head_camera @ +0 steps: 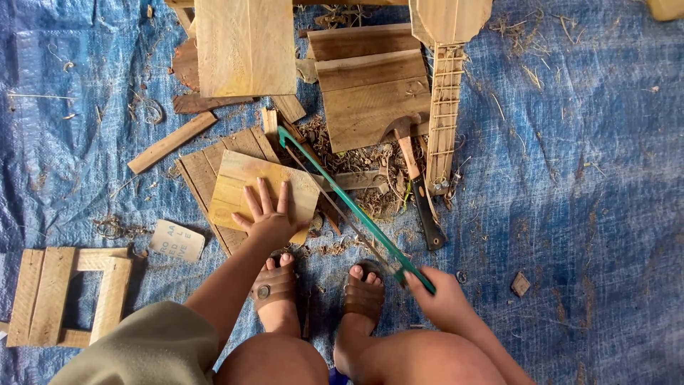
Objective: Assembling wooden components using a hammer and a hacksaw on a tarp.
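Person crouched on a blue tarp [584, 178] on the floor, sandalled feet just behind both hands. Left hand [269, 217] lies flat, fingers spread, pressing down on a pale plywood piece [249, 182]; nothing is gripped. That piece sits on a slatted board [214, 167]. Right hand [442, 296] is wrapped tight around the handle of a green-framed hacksaw [349, 207].

Saw's long axis runs diagonally, from the right hand forward and to the left, its far tip reaching just past the plywood's far right corner. The frame passes along the plywood's right edge, right beside the left hand; whether the blade touches wood can't be told. Hands well apart.

Beyond the right hand: a hammer [417, 178], a small unfinished wooden stringed instrument [445, 93], stacked planks [367, 85]. Left of the left hand: a small wooden frame [68, 292]. Shavings all over the tarp.
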